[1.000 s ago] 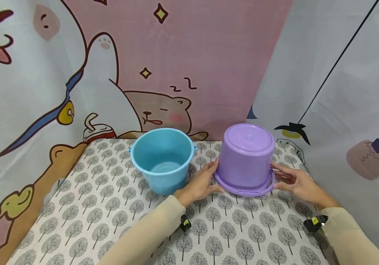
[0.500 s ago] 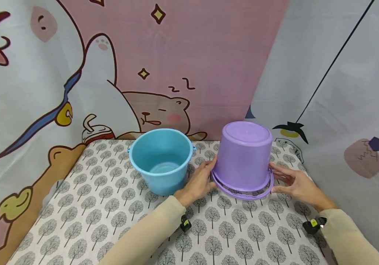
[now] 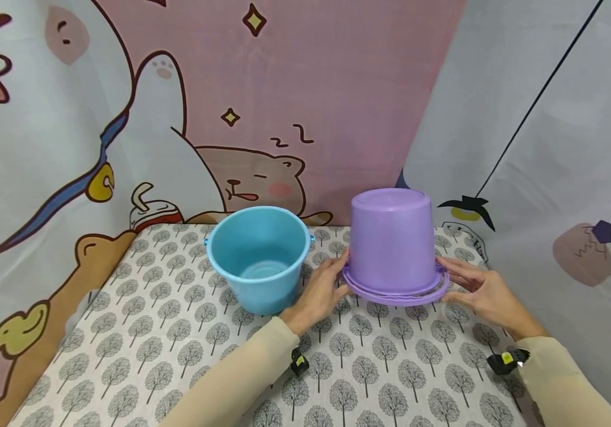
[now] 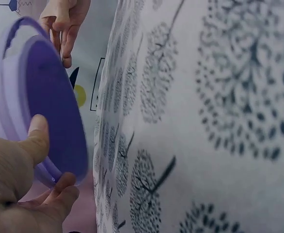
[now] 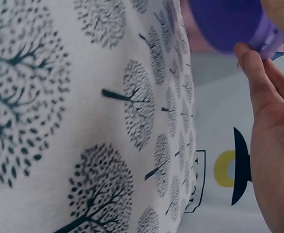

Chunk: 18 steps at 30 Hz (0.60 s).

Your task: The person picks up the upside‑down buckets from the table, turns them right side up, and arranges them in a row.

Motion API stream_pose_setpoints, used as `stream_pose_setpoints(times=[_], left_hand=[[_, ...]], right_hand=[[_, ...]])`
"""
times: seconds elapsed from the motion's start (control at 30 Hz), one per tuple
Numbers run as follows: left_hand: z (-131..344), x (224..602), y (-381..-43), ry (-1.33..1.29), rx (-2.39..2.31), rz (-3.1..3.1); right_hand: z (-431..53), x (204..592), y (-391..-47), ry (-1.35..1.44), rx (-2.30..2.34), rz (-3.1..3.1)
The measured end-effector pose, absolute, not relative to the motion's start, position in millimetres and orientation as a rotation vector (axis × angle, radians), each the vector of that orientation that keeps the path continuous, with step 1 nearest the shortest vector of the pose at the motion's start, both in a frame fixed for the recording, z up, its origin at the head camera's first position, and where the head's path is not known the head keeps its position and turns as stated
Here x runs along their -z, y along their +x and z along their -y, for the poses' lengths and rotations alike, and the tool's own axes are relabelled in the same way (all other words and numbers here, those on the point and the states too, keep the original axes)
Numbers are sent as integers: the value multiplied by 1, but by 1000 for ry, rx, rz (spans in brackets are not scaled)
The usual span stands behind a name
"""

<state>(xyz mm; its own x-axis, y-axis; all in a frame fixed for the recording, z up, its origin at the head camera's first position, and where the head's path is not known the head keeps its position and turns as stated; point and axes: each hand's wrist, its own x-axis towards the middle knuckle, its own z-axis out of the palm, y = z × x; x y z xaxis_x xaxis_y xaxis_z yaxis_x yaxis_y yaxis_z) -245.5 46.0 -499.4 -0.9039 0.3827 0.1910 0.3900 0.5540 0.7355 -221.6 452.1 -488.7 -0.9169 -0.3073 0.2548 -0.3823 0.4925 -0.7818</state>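
Note:
A purple bucket (image 3: pixel 392 243) hangs upside down between my two hands, its base facing up. In the left wrist view the dark inside of the bucket (image 4: pixel 55 107) shows, with a gap between its rim and the tablecloth. My left hand (image 3: pixel 316 299) grips the rim on the left, thumb at the inside and fingertips beneath. My right hand (image 3: pixel 489 296) pinches the opposite side of the rim near the handle joint. The purple handle (image 3: pixel 398 301) runs along the rim at the front. A blue bucket (image 3: pixel 260 255) stands upright just left of the purple one, its mouth facing up.
A tablecloth with a grey tree print (image 3: pixel 177 356) covers the table. Behind it hangs a cartoon-print curtain (image 3: pixel 337 107), with a pale printed cloth on the right. The blue bucket stands close beside my left wrist.
The purple bucket has risen slightly and tipped, so less of its base shows. Its handle swung out from the rim, then back near it. The blue bucket has stayed put.

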Motion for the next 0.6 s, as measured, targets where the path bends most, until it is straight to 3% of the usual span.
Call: stream_pose_setpoints(times=[0.6], left_hand=[[-52, 493, -242, -638, 1651, 2537]], right_hand=[[-437, 483, -218, 448, -1336, 2413]])
